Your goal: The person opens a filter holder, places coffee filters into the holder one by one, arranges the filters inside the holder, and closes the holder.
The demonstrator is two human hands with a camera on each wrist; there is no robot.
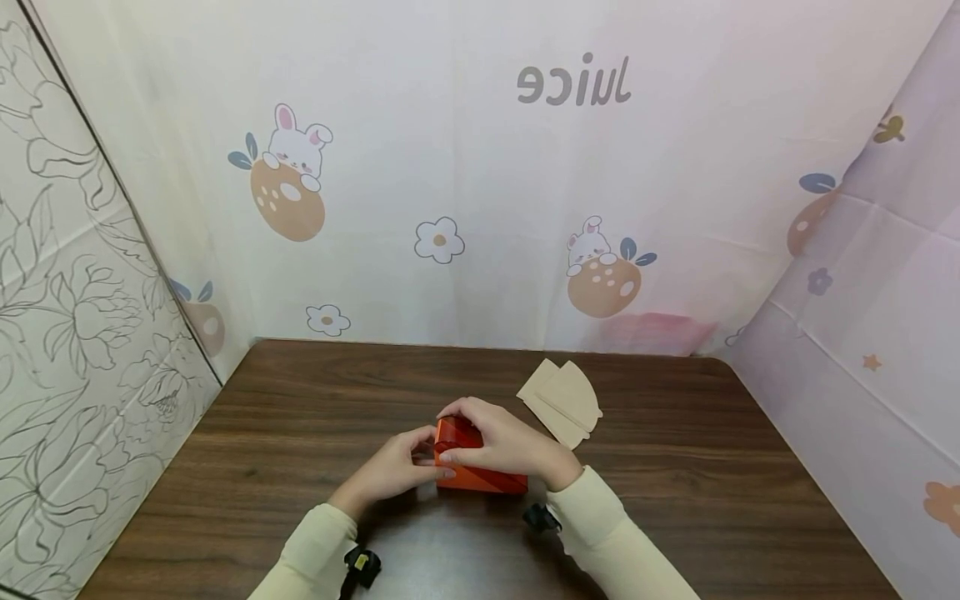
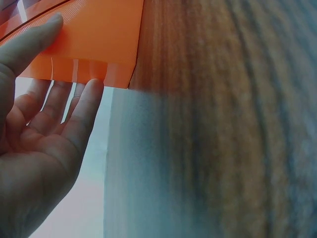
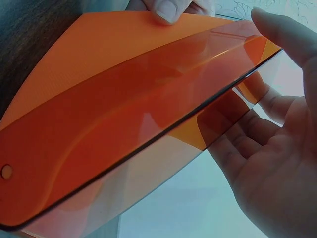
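A: Grip state? Head-view clock, 12 away from the operator.

B: Your left hand (image 1: 393, 468) holds the orange tapered plastic box (image 1: 476, 477) at its 9 o'clock end, thumb on the near face, fingers against the end. Your right hand (image 1: 510, 442) pinches the translucent red-orange plastic lid (image 1: 457, 431), thumb near side, fingers far side.

A: Box location, axis?

B: At your 12, over the dark brown wood-grain table (image 1: 712, 483). Resting or lifted, can't tell. Long axis runs roughly 9 to 3.

A: Key relation?

B: Both grips share the 9 o'clock end; the lid's round stud (image 3: 6, 172) sits at the opposite end. Box lies 8 o'clock from your right palm.
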